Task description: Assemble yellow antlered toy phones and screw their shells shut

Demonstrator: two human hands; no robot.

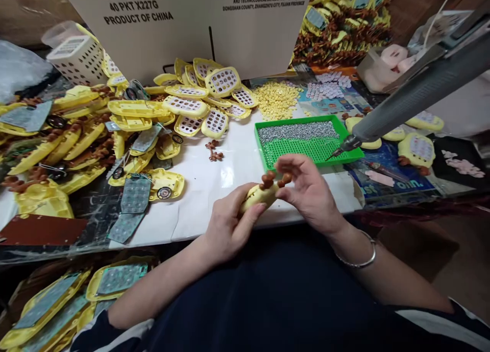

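Observation:
Above the front edge of the table, my left hand (pixel 228 223) is wrapped around a yellow plastic toy casing (pixel 257 197), thumb on its near side. A brown antler-shaped piece (pixel 268 178) sticks up from the casing's far end. My right hand (pixel 314 201) curls at that end, with thumb and fingers closed about one side of the brown piece. Just beyond my hands is a green perforated tray (pixel 270 160) with small silver screws (pixel 298 131). Another brown antler piece (pixel 214 152) lies loose on the white table surface.
A grey electric screwdriver (pixel 406 94) slants in from the right, its tip over the tray. Yellow casings with circuit boards (pixel 136 194) are heaped at left. Perforated yellow covers (pixel 214 123), small yellow buttons (pixel 278 99) and a large carton (pixel 191 30) stand behind.

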